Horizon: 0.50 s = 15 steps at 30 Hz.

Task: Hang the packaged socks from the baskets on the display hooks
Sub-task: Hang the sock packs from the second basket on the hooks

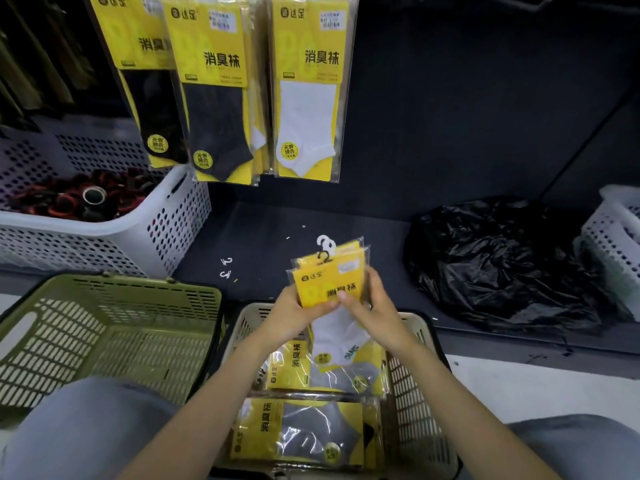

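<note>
Both hands hold a little stack of sock packs [329, 275] up over the beige basket [420, 344]. The left hand [296, 308] grips the stack from the left side, with its fingers curled round it. The right hand [372, 299] grips it from the right side, and its thumb lies on the yellow front. The packs are yellow with white socks inside, and the white sock ends hang down below the hands. White plastic hooks [325, 242] stick up from the top of the stack and touch nothing.

More packs [301, 427] lie flat in the beige basket, right under the arms. Some of them have grey socks inside. A green basket [104, 299] sits just beside the beige one, on its left.

Up on the dark wall, packs hang side by side: a black sock pack [156, 98], a grey sock pack [214, 116] and a white sock pack [306, 116]. The stack in the hands is well below them.

Two small loose hooks [227, 268] lie on the dark shelf [277, 216]. A white basket [166, 230] with red and black rings in it stands on the shelf at the left. A black plastic bag [502, 265] lies on the right, and another white basket [613, 233] stands near it at the edge
</note>
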Tool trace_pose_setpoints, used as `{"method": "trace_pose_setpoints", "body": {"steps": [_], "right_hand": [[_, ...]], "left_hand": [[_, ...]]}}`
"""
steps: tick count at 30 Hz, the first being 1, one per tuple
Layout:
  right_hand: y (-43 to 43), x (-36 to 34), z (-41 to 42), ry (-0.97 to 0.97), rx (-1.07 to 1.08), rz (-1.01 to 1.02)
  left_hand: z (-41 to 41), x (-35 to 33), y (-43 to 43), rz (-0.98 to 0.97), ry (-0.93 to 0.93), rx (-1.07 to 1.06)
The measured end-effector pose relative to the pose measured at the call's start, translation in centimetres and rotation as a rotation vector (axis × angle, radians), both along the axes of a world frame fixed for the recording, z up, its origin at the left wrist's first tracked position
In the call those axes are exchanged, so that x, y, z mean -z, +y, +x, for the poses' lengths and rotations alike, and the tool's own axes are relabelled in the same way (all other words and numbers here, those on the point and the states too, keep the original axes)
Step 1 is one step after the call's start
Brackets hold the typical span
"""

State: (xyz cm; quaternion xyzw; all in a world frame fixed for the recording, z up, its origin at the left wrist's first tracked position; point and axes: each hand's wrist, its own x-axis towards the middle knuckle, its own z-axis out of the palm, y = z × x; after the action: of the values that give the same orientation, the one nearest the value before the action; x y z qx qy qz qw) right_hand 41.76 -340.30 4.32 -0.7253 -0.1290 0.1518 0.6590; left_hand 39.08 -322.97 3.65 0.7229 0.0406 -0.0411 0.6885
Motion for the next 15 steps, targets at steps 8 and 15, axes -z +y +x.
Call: {"method": "trace_pose_setpoints", "body": {"steps": [8, 15], "right_hand": [[-0.1, 3.1, -1.2, 0.038, 0.022, -0.109], [0.1, -0.7, 1.2, -0.129, 0.265, -0.059]], "left_hand": [[-1.4, 4.3, -0.6, 0.0, 0.179, -0.032], [0.9, -0.9, 1.1, 0.049, 0.077, 0.09]]}}
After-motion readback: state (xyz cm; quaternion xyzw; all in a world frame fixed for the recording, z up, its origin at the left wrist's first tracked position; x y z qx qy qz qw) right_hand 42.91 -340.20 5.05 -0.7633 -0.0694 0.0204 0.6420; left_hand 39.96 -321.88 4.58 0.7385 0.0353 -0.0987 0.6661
